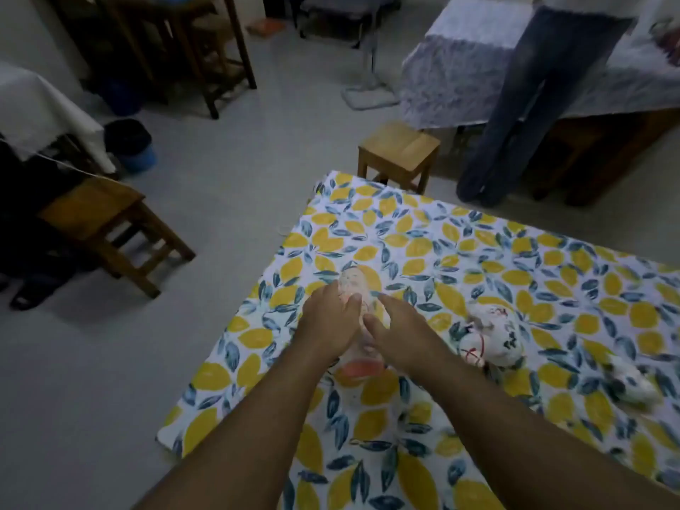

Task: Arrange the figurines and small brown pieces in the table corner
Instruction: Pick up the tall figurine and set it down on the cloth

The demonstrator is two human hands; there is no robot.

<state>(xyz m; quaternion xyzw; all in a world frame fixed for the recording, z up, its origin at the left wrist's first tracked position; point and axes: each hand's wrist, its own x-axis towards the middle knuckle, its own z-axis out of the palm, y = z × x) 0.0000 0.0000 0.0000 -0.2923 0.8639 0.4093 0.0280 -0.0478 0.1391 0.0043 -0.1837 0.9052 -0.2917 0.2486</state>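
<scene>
Both hands, left hand (325, 318) and right hand (399, 333), clasp pale speckled figurine (353, 285) with orange base; white cat figurine (493, 333) just right of it on tabletop (552, 274).

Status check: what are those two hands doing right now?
Left hand and right hand both gripping pale figurine. Second figurine lies beside. Nothing blocking.

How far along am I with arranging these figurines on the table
Early on. Nothing looks arranged yet, and no small brown pieces are visible. In hand: the left hand and right hand are both on a pale figurine with an orange base, near the tablecloth's left edge. Left: two white figurines, lying loose to the right, need placing.
</scene>
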